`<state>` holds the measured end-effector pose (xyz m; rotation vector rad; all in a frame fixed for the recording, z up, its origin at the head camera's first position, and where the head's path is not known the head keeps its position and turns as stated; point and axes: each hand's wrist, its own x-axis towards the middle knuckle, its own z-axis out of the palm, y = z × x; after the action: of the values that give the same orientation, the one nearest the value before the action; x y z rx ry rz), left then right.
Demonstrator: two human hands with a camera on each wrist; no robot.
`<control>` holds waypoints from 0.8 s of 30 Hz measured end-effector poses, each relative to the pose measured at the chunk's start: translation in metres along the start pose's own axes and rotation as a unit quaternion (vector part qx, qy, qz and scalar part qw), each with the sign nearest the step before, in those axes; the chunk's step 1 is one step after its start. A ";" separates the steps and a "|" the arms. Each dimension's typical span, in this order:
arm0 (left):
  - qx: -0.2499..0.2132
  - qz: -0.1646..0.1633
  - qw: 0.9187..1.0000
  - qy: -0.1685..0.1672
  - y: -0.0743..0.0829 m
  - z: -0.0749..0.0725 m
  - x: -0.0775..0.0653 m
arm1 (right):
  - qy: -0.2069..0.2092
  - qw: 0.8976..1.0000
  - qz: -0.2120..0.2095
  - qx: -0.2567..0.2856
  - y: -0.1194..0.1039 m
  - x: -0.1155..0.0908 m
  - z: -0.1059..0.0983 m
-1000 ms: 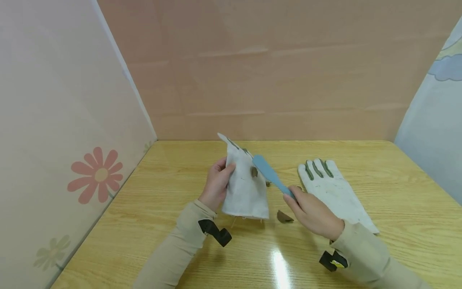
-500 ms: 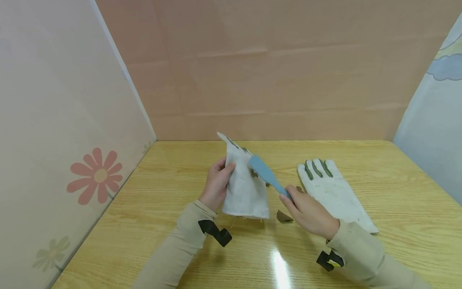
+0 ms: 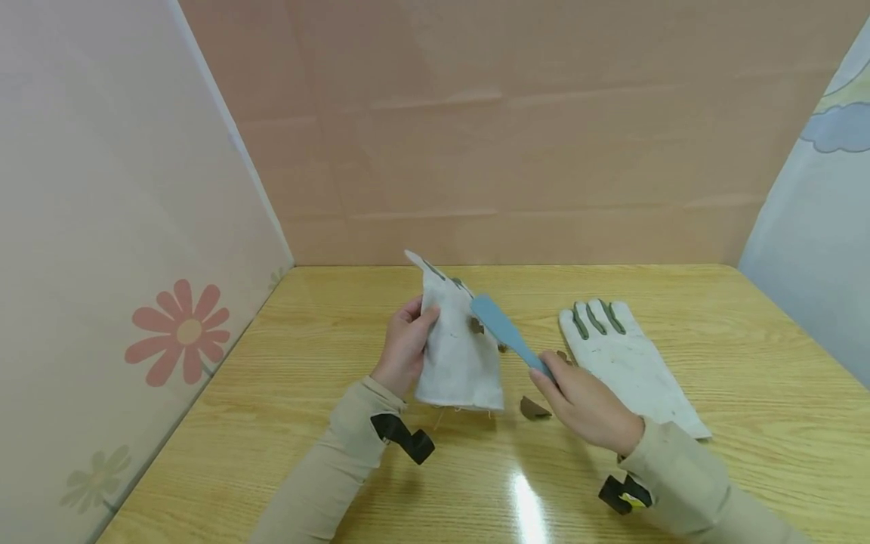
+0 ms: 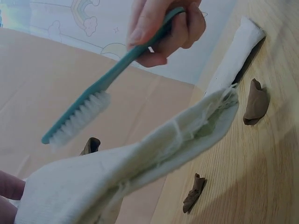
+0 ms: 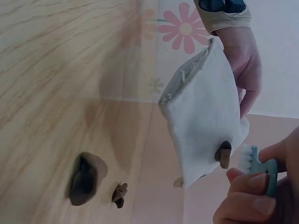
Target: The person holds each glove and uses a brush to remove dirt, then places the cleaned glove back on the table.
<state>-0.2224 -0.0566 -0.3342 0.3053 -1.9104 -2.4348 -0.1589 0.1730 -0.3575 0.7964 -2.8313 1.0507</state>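
Note:
My left hand (image 3: 405, 344) pinches a white work glove (image 3: 455, 370) by its side, thumb on the near face, with the cuff hanging down. A brown curled flake (image 5: 224, 154), perhaps dried leaf or mud, clings to the glove's face. My right hand (image 3: 590, 404) grips the handle of a blue brush (image 3: 498, 321). In the left wrist view its white bristles (image 4: 81, 116) face the glove. The right wrist view shows the bristles beside the flake with a small gap. Loose threads (image 4: 175, 140) fringe the cuff opening.
A second white glove (image 3: 635, 370) with green finger trim lies flat on the wooden table (image 3: 306, 446) at right. Several brown flakes lie about, one (image 3: 534, 409) near the cuff and a small one (image 4: 194, 192) seen from the left wrist. A papered wall (image 3: 516, 189) closes the back.
The brush head has shifted slightly left over the glove, covering the flake in part half a second ago; the flake shows again now. My left hand and the glove have drifted slightly left.

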 end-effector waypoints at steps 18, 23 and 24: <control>-0.009 0.012 1.000 -0.008 -0.002 -0.002 0.002 | -0.023 0.999 0.022 0.004 0.005 -0.001 0.003; -0.010 0.025 1.000 -0.010 -0.001 -0.003 -0.001 | 0.004 1.000 0.006 -0.012 0.002 -0.001 0.001; -0.009 0.027 1.000 -0.010 -0.001 -0.003 -0.002 | 0.011 1.000 -0.001 -0.015 0.001 0.000 0.001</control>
<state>-0.2201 -0.0587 -0.3358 0.2265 -1.8783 -2.4276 -0.1592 0.1733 -0.3587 0.7796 -2.8211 1.0093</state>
